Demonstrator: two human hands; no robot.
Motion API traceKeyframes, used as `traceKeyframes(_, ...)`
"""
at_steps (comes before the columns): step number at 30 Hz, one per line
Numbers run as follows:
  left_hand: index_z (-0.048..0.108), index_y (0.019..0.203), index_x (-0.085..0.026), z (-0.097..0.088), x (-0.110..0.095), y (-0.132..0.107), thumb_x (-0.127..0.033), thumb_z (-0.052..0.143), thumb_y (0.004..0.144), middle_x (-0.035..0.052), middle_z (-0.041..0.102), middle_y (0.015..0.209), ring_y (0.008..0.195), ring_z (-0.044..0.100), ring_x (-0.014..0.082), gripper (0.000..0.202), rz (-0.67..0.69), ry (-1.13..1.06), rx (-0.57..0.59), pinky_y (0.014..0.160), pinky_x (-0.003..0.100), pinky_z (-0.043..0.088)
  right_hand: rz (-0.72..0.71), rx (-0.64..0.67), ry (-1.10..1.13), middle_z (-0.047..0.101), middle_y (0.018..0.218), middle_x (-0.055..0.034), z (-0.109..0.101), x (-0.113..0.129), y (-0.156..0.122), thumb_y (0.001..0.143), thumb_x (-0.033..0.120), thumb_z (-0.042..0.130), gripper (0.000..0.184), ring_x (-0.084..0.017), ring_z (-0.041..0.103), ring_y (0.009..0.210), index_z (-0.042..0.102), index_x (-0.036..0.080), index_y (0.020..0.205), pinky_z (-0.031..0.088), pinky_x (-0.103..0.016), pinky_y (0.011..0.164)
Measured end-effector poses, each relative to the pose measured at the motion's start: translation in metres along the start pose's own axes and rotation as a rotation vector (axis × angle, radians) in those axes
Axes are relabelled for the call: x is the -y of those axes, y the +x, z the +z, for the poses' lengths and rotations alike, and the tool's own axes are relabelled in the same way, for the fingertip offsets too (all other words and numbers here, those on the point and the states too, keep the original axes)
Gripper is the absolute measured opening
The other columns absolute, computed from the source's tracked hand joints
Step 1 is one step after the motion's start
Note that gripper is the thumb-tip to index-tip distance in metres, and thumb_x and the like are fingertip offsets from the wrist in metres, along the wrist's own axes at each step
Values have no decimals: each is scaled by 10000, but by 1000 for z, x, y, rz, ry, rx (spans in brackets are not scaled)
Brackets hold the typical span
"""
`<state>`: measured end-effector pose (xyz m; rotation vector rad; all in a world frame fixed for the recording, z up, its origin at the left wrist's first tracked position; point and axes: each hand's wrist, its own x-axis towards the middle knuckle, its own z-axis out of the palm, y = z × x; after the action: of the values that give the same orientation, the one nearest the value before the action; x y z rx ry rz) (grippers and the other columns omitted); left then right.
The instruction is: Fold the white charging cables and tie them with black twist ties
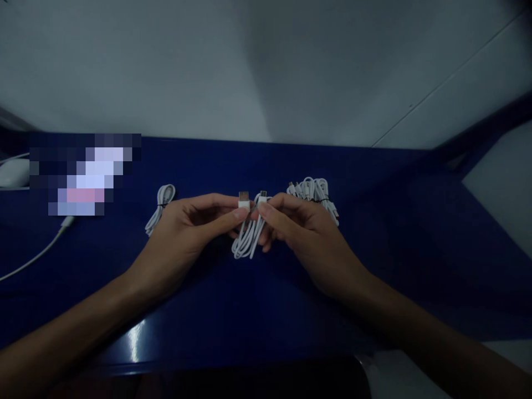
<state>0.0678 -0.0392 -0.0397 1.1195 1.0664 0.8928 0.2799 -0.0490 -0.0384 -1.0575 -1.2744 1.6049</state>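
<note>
Between my hands, above the blue table, a coiled white USB cable (pixel 246 241) hangs in loops. My left hand (pixel 195 224) pinches its wide USB plug, thumb on the white housing and metal end pointing away from me. In my right hand (pixel 301 224) is the smaller plug at the other end, held between thumb and fingers beside the first. A tied white cable bundle (pixel 160 208) lies just left of my left hand. Several more white cable bundles (pixel 316 191) lie behind my right hand, which partly hides them.
The blue table (pixel 249 310) reaches back to a pale wall (pixel 187 72). At the left, a blurred-out bright device (pixel 93 174) has a white cord (pixel 45 249) plugged in. A white rounded object (pixel 14 173) sits at the far left edge.
</note>
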Motion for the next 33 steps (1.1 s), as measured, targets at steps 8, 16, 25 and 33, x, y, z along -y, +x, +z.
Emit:
traceKeyframes(8, 881, 1161, -273, 0, 1, 1, -309, 831, 991, 55, 845, 1005, 929, 765, 177, 181, 7, -12, 28, 867, 270, 598, -8, 2, -7, 735, 851, -16, 0, 0, 0, 1065, 471, 723, 266, -158, 692, 782, 780, 234, 956, 600, -315, 746)
traceKeyframes(16, 883, 1152, -285, 1, -1, 1, -317, 838, 988, 43, 828, 983, 902, 754, 168, 173, -9, -37, 45, 839, 271, 591, -11, 12, -13, 732, 826, -7, 1, 1, 0, 1067, 457, 724, 260, -152, 693, 780, 779, 236, 940, 598, -306, 742)
traceKeyframes(25, 884, 1155, -269, -1, 1, 2, -310, 846, 982, 46, 837, 978, 889, 759, 164, 181, -10, -44, 52, 826, 258, 596, -7, 13, -5, 730, 830, -4, 1, 0, 1, 1070, 445, 726, 262, -143, 687, 782, 770, 223, 937, 598, -287, 739)
traceKeyframes(33, 886, 1159, -277, -1, 1, 3, -349, 858, 972, 46, 843, 995, 892, 755, 169, 202, -17, -26, 36, 838, 271, 598, -10, 7, 5, 729, 812, -5, 1, 0, 1, 1057, 463, 744, 286, -143, 689, 773, 773, 216, 917, 598, -284, 728)
